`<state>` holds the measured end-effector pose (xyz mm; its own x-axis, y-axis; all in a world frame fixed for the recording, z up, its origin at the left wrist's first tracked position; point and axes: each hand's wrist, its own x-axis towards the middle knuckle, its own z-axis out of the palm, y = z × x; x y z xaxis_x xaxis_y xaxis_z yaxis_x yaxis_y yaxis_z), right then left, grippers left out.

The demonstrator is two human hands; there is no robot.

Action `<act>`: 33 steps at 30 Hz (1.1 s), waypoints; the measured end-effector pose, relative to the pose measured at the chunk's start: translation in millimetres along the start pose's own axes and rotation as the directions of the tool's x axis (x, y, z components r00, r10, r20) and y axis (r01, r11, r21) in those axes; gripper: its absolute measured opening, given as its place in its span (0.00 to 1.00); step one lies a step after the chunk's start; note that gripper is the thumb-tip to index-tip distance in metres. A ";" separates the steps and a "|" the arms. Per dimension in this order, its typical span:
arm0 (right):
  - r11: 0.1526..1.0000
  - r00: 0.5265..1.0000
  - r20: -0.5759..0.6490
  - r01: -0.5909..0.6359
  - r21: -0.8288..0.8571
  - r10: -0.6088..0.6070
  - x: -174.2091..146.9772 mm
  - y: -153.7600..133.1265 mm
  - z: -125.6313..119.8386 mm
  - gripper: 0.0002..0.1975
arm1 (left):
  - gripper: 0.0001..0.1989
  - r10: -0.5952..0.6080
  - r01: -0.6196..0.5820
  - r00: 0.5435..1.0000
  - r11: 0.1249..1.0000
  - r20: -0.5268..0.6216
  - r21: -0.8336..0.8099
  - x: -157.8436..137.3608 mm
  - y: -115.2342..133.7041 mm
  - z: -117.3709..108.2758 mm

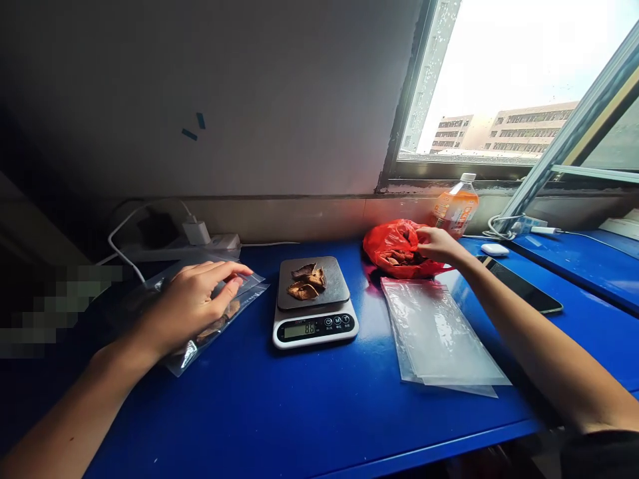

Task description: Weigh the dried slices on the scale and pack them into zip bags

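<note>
On the kitchen scale (315, 326) lie a few brown, curled dried slices (307, 281), and its display seems to read 86 or 8.6. My left hand (200, 299) rests over clear zip bags (187, 356) with similar pieces inside; its fingers are stretched out and the thumb stands apart. At the back right, a red plastic bag (384, 236) stands open with more brown dried pieces (397, 257) in it. The closed fingers of my right hand (442, 245) are at that bag's right rim; their tips are partly hidden.
Flat clear zip bags (439, 332) lie right of the scale. Behind the red bag stands an orange drink bottle (456, 206). A dark tablet or phone (524, 286) and a white earbud case (494, 249) lie farther right. A charger (196, 231) with its cable is at the back left.
</note>
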<state>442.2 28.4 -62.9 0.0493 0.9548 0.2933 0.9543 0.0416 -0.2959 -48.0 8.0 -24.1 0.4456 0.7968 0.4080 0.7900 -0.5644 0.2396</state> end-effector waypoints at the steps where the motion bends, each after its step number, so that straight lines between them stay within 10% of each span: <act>1: 0.998 1.000 0.002 -0.027 0.049 0.027 -4.8 3.5 -5.1 0.10 | 0.19 -0.001 0.001 1.000 1.000 -0.001 -0.004 -0.4 -1.3 0.2; 6: 0.914 0.989 0.006 -0.139 0.382 0.148 -23.0 14.3 -21.7 0.16 | 0.21 -0.001 0.002 0.999 1.000 0.041 -0.024 -0.2 -7.2 6.5; 19: 0.991 0.991 0.081 0.101 0.093 -0.109 30.8 -55.8 -35.4 0.23 | 0.22 -0.031 0.034 0.997 0.999 0.068 -0.042 -0.3 -5.3 5.1; 28: 0.996 0.993 -0.084 0.088 0.027 -0.085 45.0 -60.1 -39.7 0.22 | 0.20 0.024 -0.023 0.998 0.999 0.061 -0.024 -3.2 -14.1 8.6; 33: 0.986 0.995 0.019 0.099 -0.135 -0.097 49.4 -50.7 -42.1 0.21 | 0.20 0.030 -0.029 0.999 0.999 0.019 -0.028 -3.8 -19.1 12.0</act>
<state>408.6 61.1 4.8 -0.0492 0.9517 0.3031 0.9856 0.0955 -0.1399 -59.7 18.4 -40.8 0.4768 0.7836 0.3983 0.7646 -0.5932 0.2518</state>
